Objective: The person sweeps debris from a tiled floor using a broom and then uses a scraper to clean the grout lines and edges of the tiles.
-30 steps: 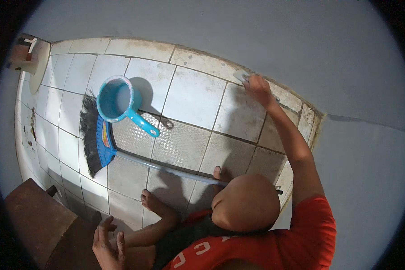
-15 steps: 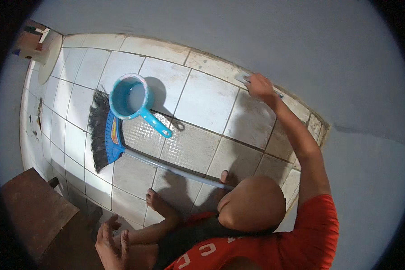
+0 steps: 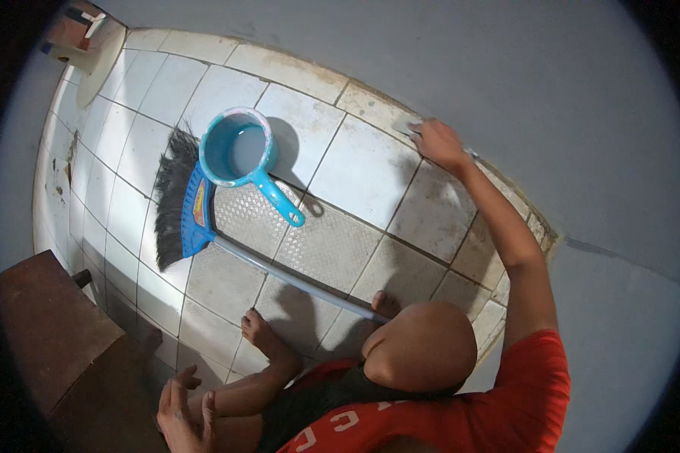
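Note:
My right hand [image 3: 440, 143] is closed round a slim tool with a flat, pale grey end [image 3: 411, 127], its kind unclear. The flat end rests at the pale baseboard tiles [image 3: 374, 104] along the grey wall, and most of the tool is hidden in my fist. Beside my bent leg, my left hand [image 3: 180, 414] has its fingers apart and holds nothing. Ahead of me a blue water dipper [image 3: 278, 200] holds cloudy liquid, its handle angled towards me. It stands next to a broom [image 3: 198, 215] with black bristles, a blue head and a grey stick lying across the floor.
Dirty white tiles [image 3: 359, 170] cover the floor, with brownish stains near the wall. The grey wall [image 3: 499, 68] runs along the far and right sides. A brown wooden piece of furniture [image 3: 57, 325] stands at the near left. A round pale stand [image 3: 98, 68] is in the far left corner.
The view has shifted slightly, so the dipper and broom appear a little further right and up. My right hand stays at the baseboard with the tool; my left hand is almost unmoved.

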`<state>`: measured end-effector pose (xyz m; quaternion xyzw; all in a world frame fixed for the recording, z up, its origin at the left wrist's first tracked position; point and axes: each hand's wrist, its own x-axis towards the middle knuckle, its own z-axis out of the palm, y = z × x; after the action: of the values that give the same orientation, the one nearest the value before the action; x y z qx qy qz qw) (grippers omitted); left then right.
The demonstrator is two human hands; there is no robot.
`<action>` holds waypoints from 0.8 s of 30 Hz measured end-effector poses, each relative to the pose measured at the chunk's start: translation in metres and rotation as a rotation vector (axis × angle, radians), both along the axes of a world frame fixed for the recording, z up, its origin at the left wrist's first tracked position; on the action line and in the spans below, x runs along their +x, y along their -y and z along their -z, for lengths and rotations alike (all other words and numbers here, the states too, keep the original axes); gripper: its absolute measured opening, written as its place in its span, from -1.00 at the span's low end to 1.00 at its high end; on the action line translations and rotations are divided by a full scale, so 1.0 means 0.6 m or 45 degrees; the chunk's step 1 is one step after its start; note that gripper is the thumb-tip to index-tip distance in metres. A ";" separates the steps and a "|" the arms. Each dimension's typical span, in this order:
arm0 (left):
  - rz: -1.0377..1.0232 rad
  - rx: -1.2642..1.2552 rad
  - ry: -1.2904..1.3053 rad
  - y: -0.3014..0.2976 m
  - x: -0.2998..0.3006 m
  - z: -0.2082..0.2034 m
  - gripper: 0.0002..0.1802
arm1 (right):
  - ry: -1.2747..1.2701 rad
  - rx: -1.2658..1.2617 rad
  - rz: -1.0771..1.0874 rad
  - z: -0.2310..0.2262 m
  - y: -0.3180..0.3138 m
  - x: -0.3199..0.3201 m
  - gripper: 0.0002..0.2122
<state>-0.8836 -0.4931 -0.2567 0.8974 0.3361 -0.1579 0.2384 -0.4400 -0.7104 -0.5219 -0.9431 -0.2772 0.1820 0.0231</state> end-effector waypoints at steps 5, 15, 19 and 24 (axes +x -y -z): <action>-0.049 0.017 -0.040 -0.001 0.003 0.001 -0.72 | 0.142 0.226 -0.215 0.017 -0.052 0.021 -0.72; -0.087 -0.007 -0.087 0.001 0.005 0.003 -0.72 | 0.199 0.338 -0.286 0.037 -0.073 0.031 -0.74; -0.096 0.028 -0.082 -0.002 -0.005 -0.002 -0.71 | 0.186 0.208 -0.297 0.036 -0.062 0.029 -0.75; -0.111 0.032 -0.092 -0.001 -0.017 0.002 -0.71 | 0.001 0.113 -0.165 0.020 -0.038 0.014 -0.77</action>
<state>-0.8939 -0.4928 -0.2577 0.8785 0.3852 -0.1753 0.2216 -0.4315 -0.6876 -0.5340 -0.9213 -0.3455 0.1703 0.0530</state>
